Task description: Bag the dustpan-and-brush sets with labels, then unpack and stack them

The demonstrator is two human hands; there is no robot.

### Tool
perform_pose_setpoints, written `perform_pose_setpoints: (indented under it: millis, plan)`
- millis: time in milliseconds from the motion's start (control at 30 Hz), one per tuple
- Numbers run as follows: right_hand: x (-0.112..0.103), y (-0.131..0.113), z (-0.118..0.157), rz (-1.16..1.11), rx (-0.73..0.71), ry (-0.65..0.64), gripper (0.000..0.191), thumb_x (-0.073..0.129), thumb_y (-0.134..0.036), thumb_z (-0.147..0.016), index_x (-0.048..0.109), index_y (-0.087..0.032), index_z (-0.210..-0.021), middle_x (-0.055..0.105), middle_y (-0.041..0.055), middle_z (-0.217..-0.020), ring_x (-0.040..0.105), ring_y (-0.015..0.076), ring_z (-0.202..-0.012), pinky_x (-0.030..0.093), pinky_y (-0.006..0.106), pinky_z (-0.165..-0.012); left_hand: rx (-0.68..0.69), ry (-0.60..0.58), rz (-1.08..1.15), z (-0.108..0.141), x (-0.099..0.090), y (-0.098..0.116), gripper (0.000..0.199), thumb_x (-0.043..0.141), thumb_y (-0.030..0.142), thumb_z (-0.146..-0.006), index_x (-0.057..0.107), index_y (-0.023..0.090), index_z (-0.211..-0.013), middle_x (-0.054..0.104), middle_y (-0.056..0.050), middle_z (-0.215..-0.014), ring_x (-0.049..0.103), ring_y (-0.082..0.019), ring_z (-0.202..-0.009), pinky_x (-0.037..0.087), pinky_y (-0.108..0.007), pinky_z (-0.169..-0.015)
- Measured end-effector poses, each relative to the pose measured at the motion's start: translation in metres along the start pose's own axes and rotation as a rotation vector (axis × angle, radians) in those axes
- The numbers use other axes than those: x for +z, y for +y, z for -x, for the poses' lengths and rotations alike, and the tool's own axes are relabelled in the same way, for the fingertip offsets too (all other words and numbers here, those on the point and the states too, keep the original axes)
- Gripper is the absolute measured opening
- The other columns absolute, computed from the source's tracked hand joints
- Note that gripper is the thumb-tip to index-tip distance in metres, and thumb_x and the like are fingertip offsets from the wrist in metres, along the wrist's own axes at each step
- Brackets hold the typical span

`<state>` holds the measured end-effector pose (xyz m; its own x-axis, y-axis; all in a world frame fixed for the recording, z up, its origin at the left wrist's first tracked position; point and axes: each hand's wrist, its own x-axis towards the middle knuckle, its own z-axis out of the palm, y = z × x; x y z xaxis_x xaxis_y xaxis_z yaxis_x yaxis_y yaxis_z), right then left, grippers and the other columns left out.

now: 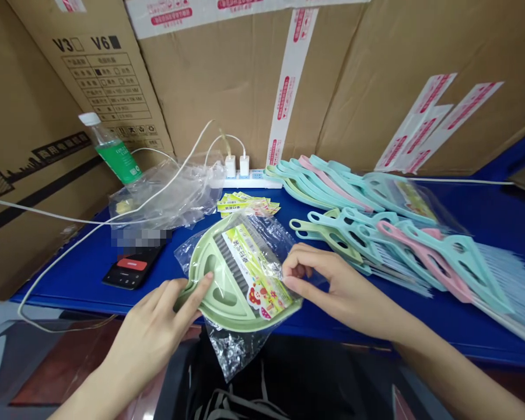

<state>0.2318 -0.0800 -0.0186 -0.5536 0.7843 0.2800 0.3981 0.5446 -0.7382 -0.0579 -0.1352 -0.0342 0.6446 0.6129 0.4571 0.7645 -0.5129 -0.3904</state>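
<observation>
A light-green dustpan with a small green brush lying in it sits inside a clear plastic bag at the table's front edge. A yellow-green printed card rests over the brush bristles. My left hand grips the dustpan at its left side, with the index finger lying on the brush. Thumb and fingers of my right hand pinch the bag's plastic at the right. The bag's lower end hangs loose below the pan.
Stacked dustpans and loose brushes lie to the right. Printed cards are behind the pan. At left are a phone, empty plastic bags, a bottle and a white cable. A power strip stands against cardboard.
</observation>
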Motion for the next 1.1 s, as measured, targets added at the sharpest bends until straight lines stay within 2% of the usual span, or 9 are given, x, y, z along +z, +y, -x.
perform_pose_setpoints:
  millis: [167, 333, 467, 600, 700, 800, 933, 1033, 1100]
  plan:
    - [-0.012, 0.01, -0.013, -0.122, -0.024, -0.103, 0.029, 0.046, -0.032, -0.098, 0.073, -0.023, -0.103, 0.052, 0.003, -0.085, 0.053, 0.0148, -0.073, 0.043, 0.028, -0.064, 0.004, 0.004, 0.004, 0.004, 0.005, -0.001, 0.051, 0.024, 0.017, -0.103, 0.022, 0.017, -0.153, 0.057, -0.007, -0.087, 0.06, -0.018, -0.071, 0.049, -0.025, -0.062]
    - [0.003, 0.004, -0.019, 0.084, 0.105, -0.093, 0.05, 0.068, -0.035, -0.084, 0.06, -0.031, -0.133, 0.044, 0.0, -0.084, 0.044, 0.0142, -0.065, 0.042, 0.028, -0.059, 0.005, 0.041, 0.026, 0.008, 0.01, 0.004, 0.053, 0.028, 0.019, -0.103, 0.019, 0.02, -0.155, 0.058, -0.006, -0.086, 0.06, -0.018, -0.071, 0.05, -0.025, -0.065]
    - [0.007, 0.001, -0.015, 0.129, 0.097, -0.037, 0.053, 0.051, -0.019, -0.088, 0.053, -0.028, -0.14, 0.052, 0.0005, -0.079, 0.046, 0.0157, -0.061, 0.044, 0.031, -0.062, 0.014, 0.046, 0.028, 0.007, 0.007, 0.002, 0.053, 0.027, 0.017, -0.103, 0.019, 0.021, -0.155, 0.06, -0.005, -0.083, 0.06, -0.017, -0.069, 0.05, -0.024, -0.063]
    - [-0.019, 0.009, -0.023, 0.274, 0.068, 0.13, 0.056, 0.041, -0.018, -0.09, 0.041, -0.018, -0.146, 0.06, 0.0039, -0.077, 0.054, 0.0211, -0.063, 0.047, 0.037, -0.065, -0.028, -0.002, 0.071, 0.013, 0.002, -0.011, 0.051, 0.024, 0.023, -0.104, 0.019, 0.027, -0.155, 0.061, -0.006, -0.087, 0.063, -0.016, -0.069, 0.05, -0.023, -0.061]
    - [-0.04, 0.022, -0.053, 0.442, 0.028, 0.096, 0.059, 0.042, -0.017, -0.09, 0.034, -0.017, -0.149, 0.06, 0.0053, -0.076, 0.055, 0.0219, -0.06, 0.047, 0.037, -0.061, -0.071, -0.026, 0.067, 0.021, -0.001, -0.021, 0.05, 0.026, 0.026, -0.104, 0.023, 0.029, -0.154, 0.059, -0.005, -0.09, 0.064, -0.016, -0.068, 0.051, -0.023, -0.06]
    - [-0.045, 0.04, -0.097, 0.544, 0.005, 0.015, 0.054, 0.048, -0.014, -0.086, 0.048, -0.02, -0.139, 0.061, 0.0059, -0.079, 0.058, 0.0222, -0.065, 0.049, 0.036, -0.064, -0.077, -0.052, 0.06, 0.023, -0.004, -0.025, 0.045, 0.03, 0.025, -0.104, 0.036, 0.026, -0.149, 0.059, -0.005, -0.09, 0.064, -0.015, -0.067, 0.051, -0.023, -0.059]
    - [-0.03, 0.043, -0.135, 0.556, -0.023, 0.062, 0.051, 0.055, -0.004, -0.074, 0.061, -0.018, -0.123, 0.063, 0.0096, -0.095, 0.06, 0.0281, -0.092, 0.048, 0.043, -0.083, -0.073, -0.052, 0.073, 0.02, -0.007, -0.025, 0.04, 0.029, 0.026, -0.103, 0.055, 0.02, -0.133, 0.06, -0.006, -0.09, 0.064, -0.016, -0.068, 0.052, -0.024, -0.061]
    - [-0.017, 0.022, -0.12, 0.541, -0.068, 0.117, 0.031, 0.049, -0.008, -0.083, 0.064, -0.013, -0.11, 0.061, 0.0146, -0.107, 0.055, 0.0299, -0.107, 0.043, 0.045, -0.092, -0.066, -0.051, 0.028, 0.02, -0.006, -0.026, 0.039, 0.028, 0.025, -0.103, 0.059, 0.017, -0.127, 0.06, -0.007, -0.089, 0.063, -0.016, -0.068, 0.052, -0.024, -0.061]
    - [-0.01, 0.006, -0.095, 0.502, -0.103, 0.086, 0.02, 0.048, -0.014, -0.089, 0.065, -0.016, -0.099, 0.063, 0.01, -0.098, 0.059, 0.0237, -0.095, 0.046, 0.037, -0.085, -0.061, -0.036, -0.011, 0.018, -0.003, -0.026, 0.039, 0.029, 0.025, -0.103, 0.058, 0.016, -0.128, 0.06, -0.008, -0.088, 0.063, -0.017, -0.068, 0.053, -0.025, -0.062]
